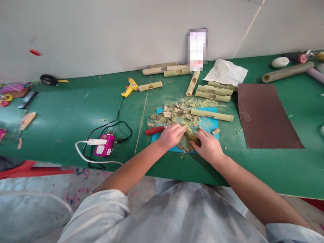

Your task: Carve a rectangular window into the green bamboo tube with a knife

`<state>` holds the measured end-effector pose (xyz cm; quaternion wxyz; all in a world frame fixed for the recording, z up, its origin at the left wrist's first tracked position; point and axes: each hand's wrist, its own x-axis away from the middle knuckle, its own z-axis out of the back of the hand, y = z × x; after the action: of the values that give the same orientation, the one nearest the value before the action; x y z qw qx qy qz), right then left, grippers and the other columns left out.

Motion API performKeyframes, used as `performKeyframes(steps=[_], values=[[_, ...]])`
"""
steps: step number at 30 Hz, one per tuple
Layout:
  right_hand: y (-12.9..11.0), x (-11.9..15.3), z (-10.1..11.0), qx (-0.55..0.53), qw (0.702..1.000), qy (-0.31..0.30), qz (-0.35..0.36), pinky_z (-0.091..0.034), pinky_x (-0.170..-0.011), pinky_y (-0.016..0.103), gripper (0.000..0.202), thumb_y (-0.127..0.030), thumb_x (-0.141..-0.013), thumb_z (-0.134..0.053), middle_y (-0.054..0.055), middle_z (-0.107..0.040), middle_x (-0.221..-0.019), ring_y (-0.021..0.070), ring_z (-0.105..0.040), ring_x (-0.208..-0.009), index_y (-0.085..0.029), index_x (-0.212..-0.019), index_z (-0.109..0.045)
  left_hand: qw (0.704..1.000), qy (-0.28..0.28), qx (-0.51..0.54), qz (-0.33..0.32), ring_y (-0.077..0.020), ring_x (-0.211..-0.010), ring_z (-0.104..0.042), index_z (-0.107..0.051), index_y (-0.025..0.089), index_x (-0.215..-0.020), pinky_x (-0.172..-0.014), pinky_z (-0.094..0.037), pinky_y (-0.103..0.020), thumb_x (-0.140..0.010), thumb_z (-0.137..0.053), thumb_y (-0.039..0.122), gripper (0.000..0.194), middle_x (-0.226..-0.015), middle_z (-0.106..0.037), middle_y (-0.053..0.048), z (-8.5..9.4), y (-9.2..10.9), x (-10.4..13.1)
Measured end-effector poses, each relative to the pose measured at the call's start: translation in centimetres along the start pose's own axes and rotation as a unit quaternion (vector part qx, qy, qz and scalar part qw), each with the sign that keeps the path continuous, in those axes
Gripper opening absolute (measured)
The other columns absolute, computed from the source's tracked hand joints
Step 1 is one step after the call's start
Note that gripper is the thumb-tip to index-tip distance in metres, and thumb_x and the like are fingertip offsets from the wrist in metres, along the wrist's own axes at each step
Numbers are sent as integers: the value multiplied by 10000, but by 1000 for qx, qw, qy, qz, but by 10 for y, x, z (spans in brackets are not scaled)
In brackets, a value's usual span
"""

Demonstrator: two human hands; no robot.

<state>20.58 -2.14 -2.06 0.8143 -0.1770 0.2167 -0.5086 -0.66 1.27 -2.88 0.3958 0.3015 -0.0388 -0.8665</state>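
A short green bamboo tube [189,132] lies slanted between my two hands over the blue mat [212,125]. My left hand [172,135] is closed with its fingers on the tube's far end. Around the near end, my right hand [209,144] is wrapped, thumb along the tube's side. A tool with a red handle [155,130] rests on the mat just left of my left hand; the rest of it is hidden. Bamboo chips and shavings [174,113] are heaped behind my hands. Another bamboo tube with a cut slot [215,114] lies across the mat's back right.
More slotted bamboo tubes [214,90] lie towards the wall. A yellow glue gun [131,87] sits at the left, its cord running to a pink power box [104,145]. A phone [197,49] leans on the wall. A brown sheet [265,114] lies right.
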Motion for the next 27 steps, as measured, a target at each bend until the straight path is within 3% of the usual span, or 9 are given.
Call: performKeyframes(steps=[22, 27], values=[[1, 0, -1, 1, 1000, -12, -9, -354, -653, 284, 115, -289, -847, -591, 40, -595, -799, 188, -556, -750, -210, -797, -524, 1000, -14, -5, -20, -142, -722, -646, -672, 125, -1041, -681, -535, -247, -1012, -452, 244, 252, -762, -663, -57, 2, 7, -2], [0, 0, 0, 2, 1000, -10, -13, -356, -643, 282, 126, -296, -846, -597, 40, -590, -794, 186, -554, -737, -204, -799, -525, 1000, -8, 13, -6, -144, -768, -663, -668, 121, -1028, -733, -553, -260, -1009, -463, 235, 235, -825, -691, -73, 2, 1, -3]])
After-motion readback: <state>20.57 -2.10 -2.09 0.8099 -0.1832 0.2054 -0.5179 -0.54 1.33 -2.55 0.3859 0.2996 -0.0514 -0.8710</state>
